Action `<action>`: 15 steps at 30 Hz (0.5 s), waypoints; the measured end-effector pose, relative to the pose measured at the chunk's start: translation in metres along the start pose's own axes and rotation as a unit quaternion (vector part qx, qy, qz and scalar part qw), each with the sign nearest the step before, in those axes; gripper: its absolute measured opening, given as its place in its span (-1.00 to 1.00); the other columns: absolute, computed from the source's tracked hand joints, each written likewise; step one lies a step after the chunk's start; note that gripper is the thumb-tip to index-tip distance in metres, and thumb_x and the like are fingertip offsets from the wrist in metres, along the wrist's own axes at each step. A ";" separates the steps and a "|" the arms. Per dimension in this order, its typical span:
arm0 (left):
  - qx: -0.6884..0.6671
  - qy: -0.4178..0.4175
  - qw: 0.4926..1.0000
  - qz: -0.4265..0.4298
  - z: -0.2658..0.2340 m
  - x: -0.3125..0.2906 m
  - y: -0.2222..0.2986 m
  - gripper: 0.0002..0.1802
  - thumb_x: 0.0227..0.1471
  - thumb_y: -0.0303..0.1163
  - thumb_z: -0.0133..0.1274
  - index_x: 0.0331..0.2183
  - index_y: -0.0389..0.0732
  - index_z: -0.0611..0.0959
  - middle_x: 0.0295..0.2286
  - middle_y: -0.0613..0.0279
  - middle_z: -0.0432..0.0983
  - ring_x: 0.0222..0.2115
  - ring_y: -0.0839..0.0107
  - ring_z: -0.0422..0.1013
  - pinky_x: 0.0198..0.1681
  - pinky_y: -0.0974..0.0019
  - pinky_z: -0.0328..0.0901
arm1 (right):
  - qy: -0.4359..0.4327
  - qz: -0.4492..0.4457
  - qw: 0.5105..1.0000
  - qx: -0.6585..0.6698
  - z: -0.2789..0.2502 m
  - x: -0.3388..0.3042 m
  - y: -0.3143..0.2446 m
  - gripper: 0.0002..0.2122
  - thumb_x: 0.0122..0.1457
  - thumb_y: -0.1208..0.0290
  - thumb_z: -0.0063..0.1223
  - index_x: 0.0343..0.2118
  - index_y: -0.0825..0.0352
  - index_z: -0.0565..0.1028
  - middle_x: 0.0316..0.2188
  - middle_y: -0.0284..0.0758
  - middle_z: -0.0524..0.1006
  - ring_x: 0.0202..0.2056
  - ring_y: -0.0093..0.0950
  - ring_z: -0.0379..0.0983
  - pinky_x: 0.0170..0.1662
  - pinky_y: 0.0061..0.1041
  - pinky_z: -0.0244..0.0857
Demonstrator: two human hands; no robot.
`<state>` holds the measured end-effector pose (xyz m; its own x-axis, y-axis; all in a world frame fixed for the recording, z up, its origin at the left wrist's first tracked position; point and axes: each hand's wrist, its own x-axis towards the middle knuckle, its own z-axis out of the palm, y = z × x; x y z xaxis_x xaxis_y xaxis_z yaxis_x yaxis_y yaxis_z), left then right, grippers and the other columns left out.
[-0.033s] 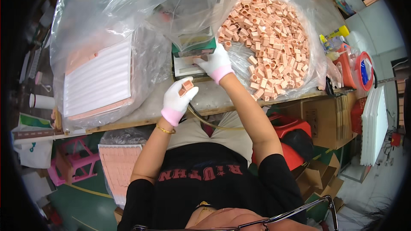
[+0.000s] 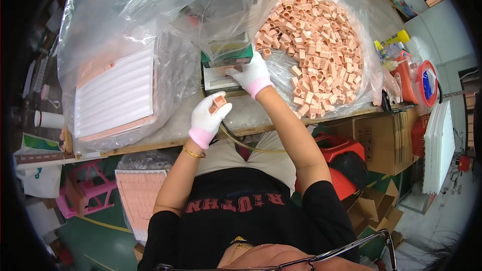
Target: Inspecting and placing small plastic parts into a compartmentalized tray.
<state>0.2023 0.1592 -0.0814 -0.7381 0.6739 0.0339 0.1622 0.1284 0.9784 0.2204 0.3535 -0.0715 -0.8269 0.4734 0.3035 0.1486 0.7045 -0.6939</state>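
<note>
My left hand (image 2: 207, 119), in a white glove with a pink cuff, holds a small pink hollow block (image 2: 219, 102) between thumb and fingers above the table's front edge. My right hand (image 2: 252, 76), gloved the same way, reaches to a small green-based press (image 2: 227, 56) and pinches a pink piece (image 2: 222, 71) on the white plate under it. Just right of the press, a large heap of the same pink blocks (image 2: 316, 45) lies on clear plastic. A stack of white ribbed trays with pink edges (image 2: 115, 93) sits in a clear bag to the left.
A thin hose (image 2: 241, 144) runs under the table edge (image 2: 150, 145). Below are a pink tray of parts (image 2: 138, 193), a pink stool (image 2: 85, 185), red containers (image 2: 341, 150) and cardboard boxes (image 2: 381, 140). White sheets (image 2: 439, 145) stand at the right.
</note>
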 end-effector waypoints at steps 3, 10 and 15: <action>-0.044 -0.003 0.998 -0.040 -0.007 -0.009 -0.001 -0.61 -0.04 -0.42 0.18 -0.13 -0.34 0.55 -0.45 0.40 0.47 -0.49 0.68 0.33 -0.42 0.57 0.25 | 0.004 -0.038 0.999 -0.002 -0.004 -0.001 0.011 -0.70 -0.15 0.20 0.22 -0.39 0.28 0.53 -0.28 -0.20 0.46 -0.21 -0.18 0.37 -0.09 -0.30 0.28; 0.004 -0.038 0.997 -0.068 -0.016 -0.017 0.001 -0.56 -0.10 -0.39 0.23 -0.15 -0.36 0.56 -0.42 0.39 0.50 -0.44 0.64 0.37 -0.35 0.53 0.29 | -0.015 0.055 0.967 -0.247 -0.054 0.018 0.075 -0.79 0.05 0.33 -0.02 -0.25 0.23 0.47 -0.26 -0.20 0.47 -0.18 -0.22 0.40 -0.10 -0.28 0.30; 0.075 -0.060 0.994 -0.058 -0.012 -0.006 0.016 -0.55 -0.13 -0.37 0.26 -0.16 -0.36 0.57 -0.39 0.33 0.54 -0.38 0.62 0.42 -0.27 0.50 0.32 | -0.058 0.001 0.956 -0.289 -0.039 0.026 0.077 -0.77 0.03 0.32 0.03 -0.24 0.25 0.48 -0.25 -0.21 0.48 -0.17 -0.21 0.40 -0.09 -0.31 0.30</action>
<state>0.2009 0.1485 -0.0637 -0.6752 0.7291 -0.1116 0.1822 0.3115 0.9326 0.2316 0.4403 -0.0913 -0.8755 0.4374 0.2052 0.3975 0.8936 -0.2085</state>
